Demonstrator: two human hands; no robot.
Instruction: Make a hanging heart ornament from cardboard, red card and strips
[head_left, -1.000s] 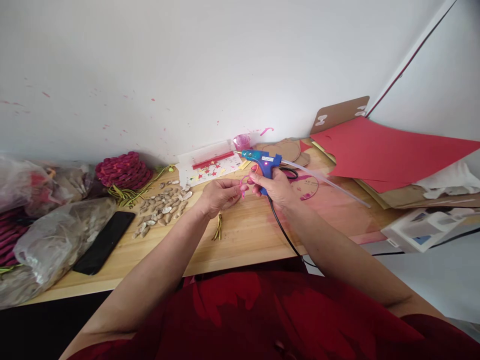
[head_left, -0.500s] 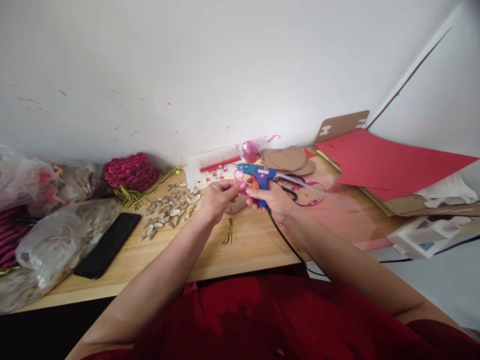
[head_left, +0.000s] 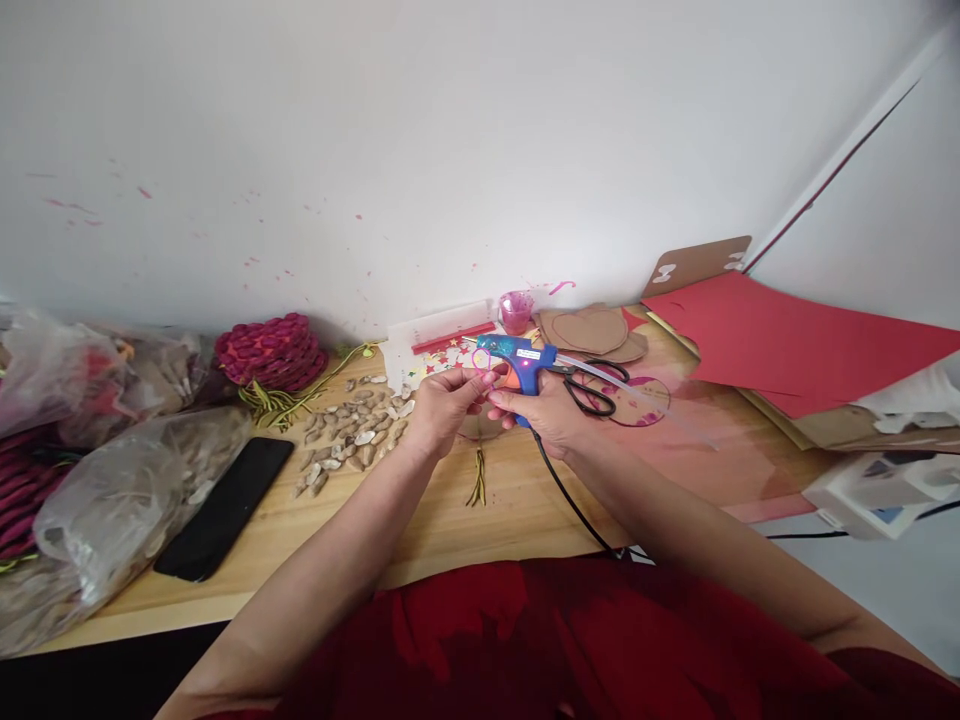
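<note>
**White wall [head_left: 450,120], wooden bench [head_left: 517,530]: glue gun [head_left: 529,370] and pink loop [head_left: 481,349] in your hands**

Your right hand [head_left: 546,408] wraps the glue gun's handle, with a clear glue stick [head_left: 600,370] trailing from its back end. Your left hand [head_left: 446,405], just left of the glue gun, is narrow — thumb and fingers look pinched at the base of the pink loop, which stands up beside the blue body. Whether the two hands' fingertips touch, I cannot tell.

Judging by what lies out, things look partway along. Well left of the glue gun, a magenta bundle [head_left: 270,350] seems made up, and beyond the glue gun the cardboard hearts [head_left: 592,335] look cut. Short of done: the pink loop shows no visible join to another piece, and the shells [head_left: 352,440] left of the glue gun lie loose and plain. An olive tuft [head_left: 478,485] lies nearer you than the glue gun, its top reaching a brown piece [head_left: 482,428] mostly hidden by your hands.

Your best room for moving looks to be on your side of the glue gun, toward the front edge — but mind the black cord [head_left: 562,485] running that way. Right of the glue gun, scissors [head_left: 592,408] lie near and red card [head_left: 817,340] spreads farther out. Beyond it, the pink cup [head_left: 516,312] limits any forward reach.
</note>
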